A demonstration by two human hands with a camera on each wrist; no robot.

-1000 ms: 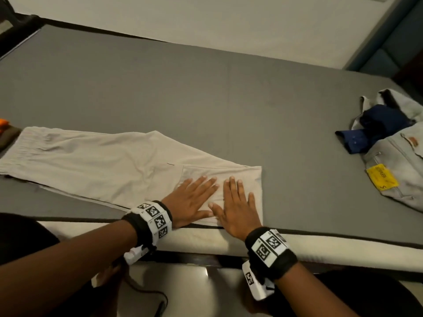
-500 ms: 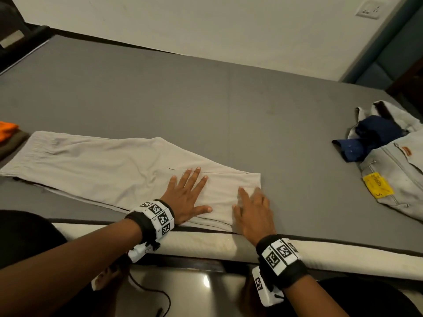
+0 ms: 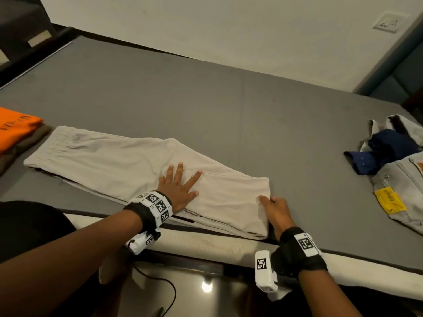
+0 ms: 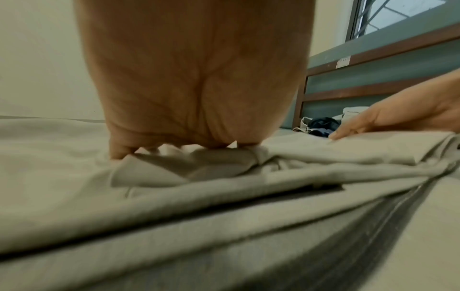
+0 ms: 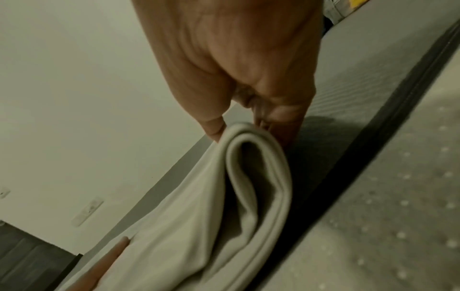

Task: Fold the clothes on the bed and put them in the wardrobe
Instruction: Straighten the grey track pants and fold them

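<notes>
Since a second ago both hands have parted: the right hand [image 3: 274, 211] has slid off the cloth to the folded right end, and the left hand [image 3: 177, 191] has shifted left toward the middle.

Left to right, head view. Folded stack [image 3: 16, 133] at the left edge, orange on top, olive beneath. Beige trousers [image 3: 109, 163] lie across the near side of the bed [image 3: 206, 106], waistband at left, leg ends already doubled back at right. Left hand flat on the cloth mid-length, fingers straight and spread, pressing, holding nothing. Right hand at the folded end: the right wrist view shows thumb above and fingers below, pinching the rounded fold. Far right, well apart, a pile [image 3: 398, 161] of unfolded clothes: navy shirt, pale jeans with a yellow tag.

Step in hand, as I judge it: the next fold of the trousers, left hand as anchor at the crease line. Next move calls for lifting the pinched end and carrying it leftward over the left hand toward the waistband, keeping the layers together. Wardrobe not in view; pile not yet folded.
</notes>
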